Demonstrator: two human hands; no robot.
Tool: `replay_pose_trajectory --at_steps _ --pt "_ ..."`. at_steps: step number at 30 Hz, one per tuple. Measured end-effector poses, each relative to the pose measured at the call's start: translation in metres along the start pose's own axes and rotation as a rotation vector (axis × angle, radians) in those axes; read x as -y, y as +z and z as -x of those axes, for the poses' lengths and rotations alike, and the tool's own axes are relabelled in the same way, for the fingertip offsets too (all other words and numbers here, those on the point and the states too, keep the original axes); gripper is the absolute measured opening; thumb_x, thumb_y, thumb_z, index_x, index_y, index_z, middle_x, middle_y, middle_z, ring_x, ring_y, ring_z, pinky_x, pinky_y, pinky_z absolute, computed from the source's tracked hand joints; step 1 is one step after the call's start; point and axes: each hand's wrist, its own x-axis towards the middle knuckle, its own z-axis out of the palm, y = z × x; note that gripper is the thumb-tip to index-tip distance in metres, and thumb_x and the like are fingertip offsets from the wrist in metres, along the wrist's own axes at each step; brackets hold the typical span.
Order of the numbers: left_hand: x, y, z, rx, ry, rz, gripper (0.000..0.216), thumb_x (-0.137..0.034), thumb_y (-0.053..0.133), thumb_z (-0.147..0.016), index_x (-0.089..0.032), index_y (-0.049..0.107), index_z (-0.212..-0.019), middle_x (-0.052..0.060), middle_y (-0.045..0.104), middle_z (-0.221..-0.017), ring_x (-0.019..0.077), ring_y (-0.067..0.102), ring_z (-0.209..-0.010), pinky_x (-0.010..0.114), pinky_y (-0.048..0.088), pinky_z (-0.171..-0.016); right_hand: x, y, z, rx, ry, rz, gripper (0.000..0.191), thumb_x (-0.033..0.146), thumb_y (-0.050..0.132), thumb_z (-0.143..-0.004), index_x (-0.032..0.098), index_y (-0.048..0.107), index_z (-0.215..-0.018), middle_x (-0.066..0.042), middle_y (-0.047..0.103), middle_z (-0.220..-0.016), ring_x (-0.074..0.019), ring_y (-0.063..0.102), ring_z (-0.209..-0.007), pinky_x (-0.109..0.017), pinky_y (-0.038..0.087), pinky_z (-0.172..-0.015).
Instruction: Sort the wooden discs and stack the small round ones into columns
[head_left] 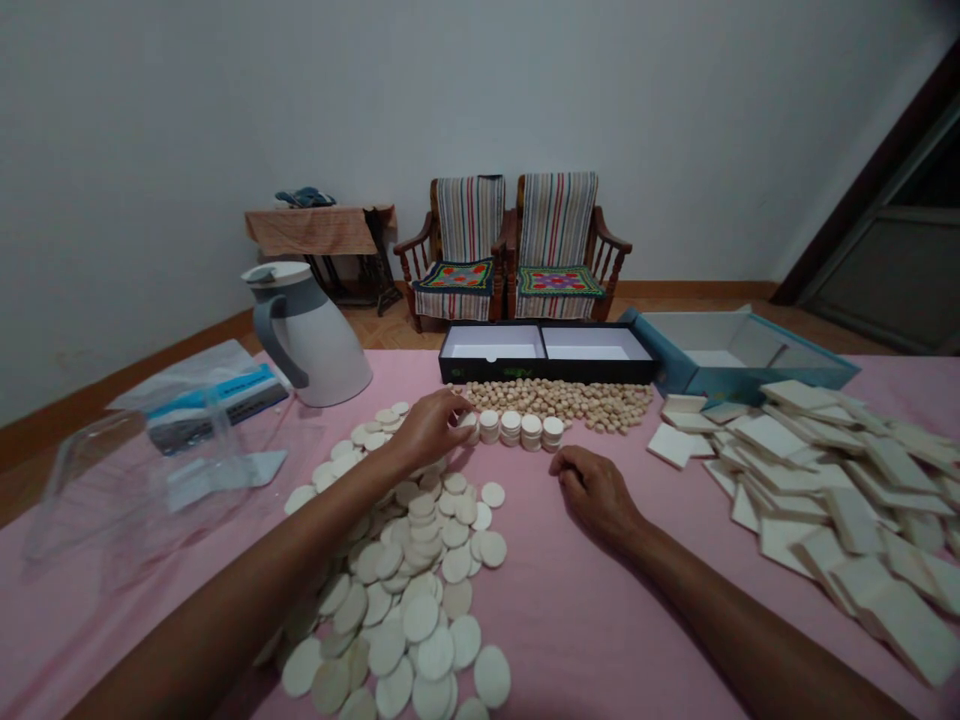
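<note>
Near the middle of the table, my left hand [431,432] closes its fingers and thumb around the leftmost stack of wooden discs [469,424]. To its right, several short stacks of round wooden discs [511,428] stand upright in a row. A wide heap of loose wooden discs [420,560] lies under and in front of my left forearm. My right hand [598,497] rests on the cloth just in front of the right end of the row, its fingers curled in with nothing seen in them.
Small wooden beads [585,400] lie behind the stacks, before a black two-part box [551,372]. A blue box [757,378] and a pile of square wooden pieces [832,480] are at the right. At the left stand a jug [319,340], a blue carton [217,405] and clear plastic trays [97,480].
</note>
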Motion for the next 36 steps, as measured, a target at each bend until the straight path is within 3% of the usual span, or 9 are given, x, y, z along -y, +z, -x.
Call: replay_pose_trajectory --at_steps 5,10,14,17,20,32,36 --pt "0.002 0.011 0.002 0.012 -0.014 -0.007 0.023 -0.021 0.067 -0.073 -0.017 0.07 -0.096 0.003 0.066 -0.081 0.0138 0.061 -0.065 0.022 0.045 -0.06 -0.001 0.001 0.0 -0.008 -0.007 -0.004 0.02 0.009 0.04 -0.073 0.019 0.057 -0.076 -0.002 0.061 -0.074 -0.0161 0.055 -0.071 -0.026 0.037 -0.065" --pt "-0.002 0.004 0.01 -0.035 -0.01 -0.02 0.022 -0.021 0.06 -0.079 -0.015 0.067 -0.099 0.007 0.065 -0.094 0.0139 0.061 -0.072 0.023 0.045 -0.064 -0.001 0.0 0.0 -0.001 -0.018 0.0 0.02 0.009 0.04 -0.073 0.019 0.057 -0.076 -0.001 0.061 -0.074 -0.0161 0.055 -0.07 -0.027 0.038 -0.066" --pt "-0.018 0.003 0.021 0.167 0.145 0.023 0.013 -0.018 0.059 -0.08 -0.016 0.068 -0.088 0.004 0.065 -0.083 0.0136 0.06 -0.071 0.022 0.044 -0.064 -0.002 0.0 0.0 -0.002 -0.023 -0.002 0.02 0.01 0.04 -0.073 0.019 0.057 -0.076 -0.002 0.061 -0.075 -0.0166 0.055 -0.071 -0.027 0.038 -0.066" --pt "-0.03 0.011 0.031 0.302 0.222 -0.006 0.019 -0.024 0.065 -0.076 -0.017 0.067 -0.093 0.005 0.065 -0.086 0.0167 0.061 -0.077 0.023 0.044 -0.065 -0.002 0.001 0.0 -0.005 -0.018 0.002 0.02 0.01 0.04 -0.073 0.02 0.057 -0.075 -0.002 0.061 -0.074 -0.0167 0.055 -0.07 -0.027 0.038 -0.065" --pt "-0.036 0.021 0.037 0.36 0.231 -0.066 0.025 -0.026 0.07 -0.072 -0.018 0.067 -0.096 0.006 0.064 -0.091 0.0192 0.061 -0.081 0.025 0.045 -0.068 -0.002 0.001 0.0 -0.001 -0.015 0.005 0.02 0.01 0.04 -0.073 0.02 0.057 -0.075 -0.001 0.061 -0.074 -0.0164 0.055 -0.07 -0.027 0.038 -0.066" --pt "-0.045 0.023 0.046 0.346 0.212 -0.172 0.018 -0.024 0.065 -0.074 -0.018 0.065 -0.091 0.007 0.063 -0.09 0.0212 0.061 -0.082 0.028 0.046 -0.069 -0.001 0.0 0.001 -0.005 -0.022 0.01 0.021 0.011 0.04 -0.072 0.019 0.058 -0.076 -0.002 0.062 -0.073 -0.0165 0.056 -0.069 -0.027 0.039 -0.065" --pt "-0.034 0.007 0.038 0.206 0.128 -0.067 0.019 -0.022 0.064 -0.075 -0.018 0.065 -0.093 0.005 0.063 -0.093 0.0181 0.061 -0.081 0.027 0.048 -0.07 -0.002 0.001 0.0 -0.003 -0.022 0.011 0.02 0.01 0.04 -0.072 0.019 0.058 -0.075 -0.001 0.062 -0.073 -0.0167 0.056 -0.07 -0.027 0.039 -0.065"
